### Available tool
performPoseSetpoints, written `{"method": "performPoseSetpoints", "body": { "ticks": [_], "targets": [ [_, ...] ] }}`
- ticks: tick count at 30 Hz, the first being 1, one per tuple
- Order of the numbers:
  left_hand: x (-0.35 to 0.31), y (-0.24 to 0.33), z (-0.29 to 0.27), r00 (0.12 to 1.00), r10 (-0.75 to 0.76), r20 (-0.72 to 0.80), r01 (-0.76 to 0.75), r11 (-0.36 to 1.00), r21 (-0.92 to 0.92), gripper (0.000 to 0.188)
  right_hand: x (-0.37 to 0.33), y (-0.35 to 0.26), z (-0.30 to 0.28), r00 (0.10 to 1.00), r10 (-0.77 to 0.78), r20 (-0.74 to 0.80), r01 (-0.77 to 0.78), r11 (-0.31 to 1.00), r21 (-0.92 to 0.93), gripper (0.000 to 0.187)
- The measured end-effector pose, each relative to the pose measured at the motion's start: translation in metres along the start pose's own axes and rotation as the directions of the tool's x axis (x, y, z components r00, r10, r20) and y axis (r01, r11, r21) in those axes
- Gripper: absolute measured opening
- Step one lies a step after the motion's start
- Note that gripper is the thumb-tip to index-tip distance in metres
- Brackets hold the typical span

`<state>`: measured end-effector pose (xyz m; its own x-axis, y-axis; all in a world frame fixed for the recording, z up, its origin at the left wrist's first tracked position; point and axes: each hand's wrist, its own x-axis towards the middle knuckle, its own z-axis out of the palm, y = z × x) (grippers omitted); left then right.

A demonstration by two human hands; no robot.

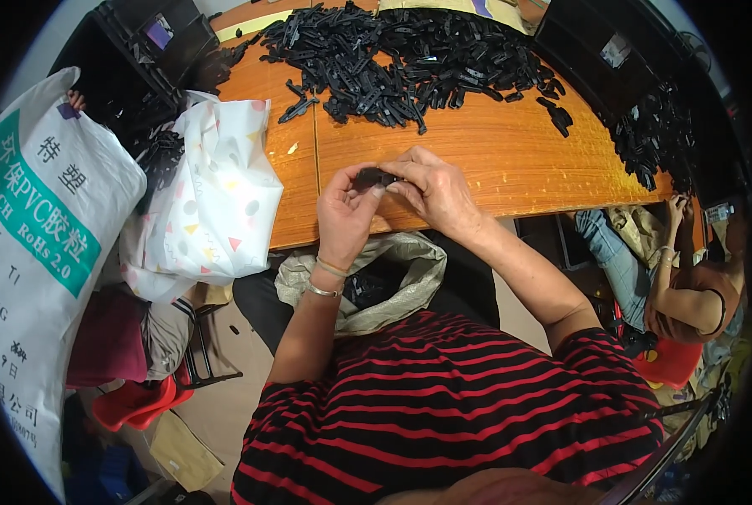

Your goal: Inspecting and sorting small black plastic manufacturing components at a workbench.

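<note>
Above the table's near edge, my left hand and my right hand meet over a small black plastic piece. Fingers of both hands close on it, and they hide part of its shape. A woven sack lies open in my lap below the hands, with black pieces inside. Farther off on the wooden table spreads a big heap of similar black plastic pieces, long and narrow.
White printed sack and patterned plastic bag stand on the left. Black bins flank the table, with more black pieces at right. A co-worker sits at right; another person's hand shows at far left. Red stool stands lower left.
</note>
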<state>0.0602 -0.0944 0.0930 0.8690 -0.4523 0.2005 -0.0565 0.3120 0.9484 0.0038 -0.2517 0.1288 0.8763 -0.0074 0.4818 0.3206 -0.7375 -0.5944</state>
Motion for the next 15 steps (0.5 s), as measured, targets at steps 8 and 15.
{"method": "performPoseSetpoints", "body": {
  "ticks": [8,15],
  "targets": [
    [-0.005,0.018,0.011,0.982,0.186,-0.035,-0.171,0.950,0.260,0.028,0.008,-0.006,-0.003,0.992,0.122,0.031,-0.125,0.974,0.188,0.033],
    [-0.004,0.025,0.009,0.962,0.268,0.050,-0.260,0.848,0.462,0.022,0.005,0.008,0.009,0.980,0.168,0.104,-0.191,0.939,0.285,0.024]
  ]
}}
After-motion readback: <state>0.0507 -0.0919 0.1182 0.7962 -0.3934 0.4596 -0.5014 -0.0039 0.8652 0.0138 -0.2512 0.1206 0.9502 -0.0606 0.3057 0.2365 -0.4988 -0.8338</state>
